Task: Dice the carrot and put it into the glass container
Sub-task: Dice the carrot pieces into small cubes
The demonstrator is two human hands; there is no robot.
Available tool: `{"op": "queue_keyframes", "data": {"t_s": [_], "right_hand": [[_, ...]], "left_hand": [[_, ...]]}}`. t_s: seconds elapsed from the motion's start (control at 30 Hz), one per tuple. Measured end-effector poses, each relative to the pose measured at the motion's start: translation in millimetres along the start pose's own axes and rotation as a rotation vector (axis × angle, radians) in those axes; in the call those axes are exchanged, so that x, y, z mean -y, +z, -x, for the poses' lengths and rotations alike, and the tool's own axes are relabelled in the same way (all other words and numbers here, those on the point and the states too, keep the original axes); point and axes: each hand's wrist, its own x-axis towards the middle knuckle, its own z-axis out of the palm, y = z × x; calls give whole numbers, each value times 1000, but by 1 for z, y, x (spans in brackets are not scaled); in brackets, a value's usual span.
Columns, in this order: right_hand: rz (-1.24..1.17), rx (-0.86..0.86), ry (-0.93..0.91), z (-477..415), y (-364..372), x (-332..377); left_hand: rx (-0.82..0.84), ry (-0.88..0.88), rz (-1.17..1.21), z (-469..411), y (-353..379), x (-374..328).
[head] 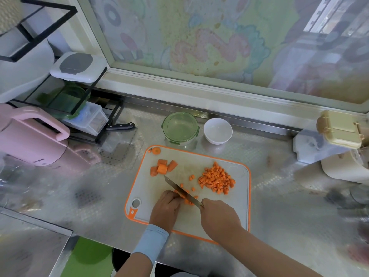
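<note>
The orange-edged cutting board (219,156) is set before the green glass container (196,126). A knife (175,186) is gripped by the right hand (219,214). A carrot piece (188,201) is pinned under the curled fingers of the left hand (166,206). Diced carrot (216,179) is heaped at the board's right, chunks (162,166) at its left.

I could read no text anywhere. The pink appliance (34,140) at the left of the frame carried a small dark mark near its base, too blurred to make out.
</note>
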Motion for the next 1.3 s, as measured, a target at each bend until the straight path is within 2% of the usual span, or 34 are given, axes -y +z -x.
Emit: {"op": "queue_keyframes", "data": {"t_s": [0.5, 0.77, 0.97, 1.2, 1.3], "right_hand": [[22, 35, 7, 10, 6, -8], [5, 104, 42, 3, 14, 0], [-59, 117, 50, -7, 17, -5], [-148, 134, 51, -21, -2, -23], [-157, 99, 93, -26, -11, -32]], "left_hand": [[51, 55, 19, 3, -3, 2], [80, 18, 32, 2, -2, 3], [47, 20, 10, 1, 0, 3], [91, -165, 104, -4, -4, -2], [168, -359, 204, -15, -7, -7]]}}
